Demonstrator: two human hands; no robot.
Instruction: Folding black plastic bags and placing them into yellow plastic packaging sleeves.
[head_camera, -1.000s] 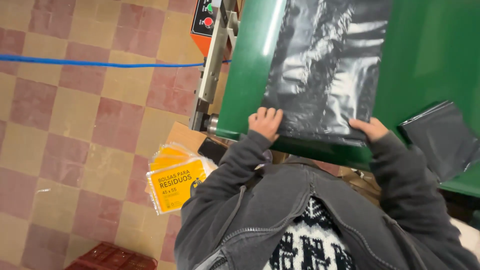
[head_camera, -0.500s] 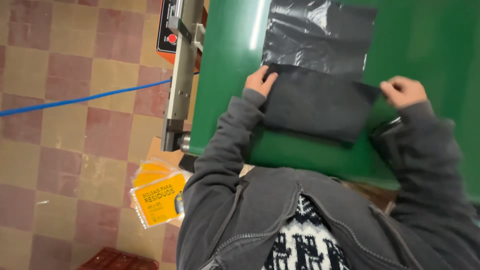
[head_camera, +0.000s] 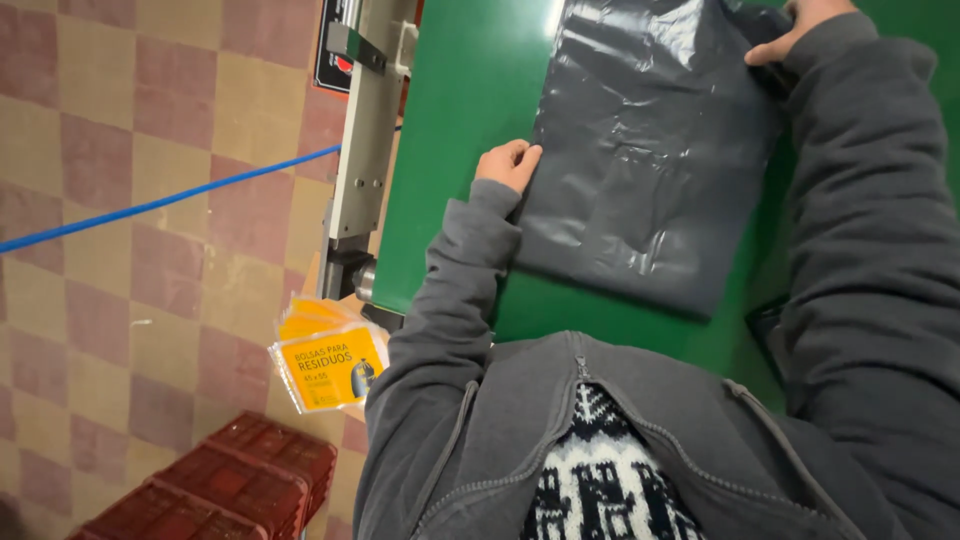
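- Where the head view looks straight down, a dark grey plastic bag (head_camera: 650, 150) lies flat and crinkled on the green table (head_camera: 455, 120); its top edge is cut off by the upper frame border, so its full length cannot be read.
- Left hand (head_camera: 508, 163): it rests at the left edge of the bag, fingers curled inward with the knuckles up, fingertips touching the plastic. Whether any film is pinched under the fingers cannot be told.
- Right hand (head_camera: 795, 25): only the lower part shows, the rest is cut off at the top border. The thumb lies on the upper right corner of the bag; the other fingers are out of frame, so the grip cannot be told.
- Right sleeve (head_camera: 870, 220): grey, it runs down the right side and hides the right edge of the bag and the table there.
- A small dark object (head_camera: 765, 325) shows just beside that sleeve near the table's front edge; its kind cannot be made out.
- A grey metal machine frame (head_camera: 360, 150) stands against the table's left side, with a red-and-black panel at its top partly cut off.
- A blue cord (head_camera: 150, 205) crosses the checkered tile floor (head_camera: 120, 100) to the frame.
- Yellow packets (head_camera: 330, 365) lie below the table's corner, partly behind the left elbow.
- Red plastic crates (head_camera: 220, 490) sit at the bottom left, cut off by the border.
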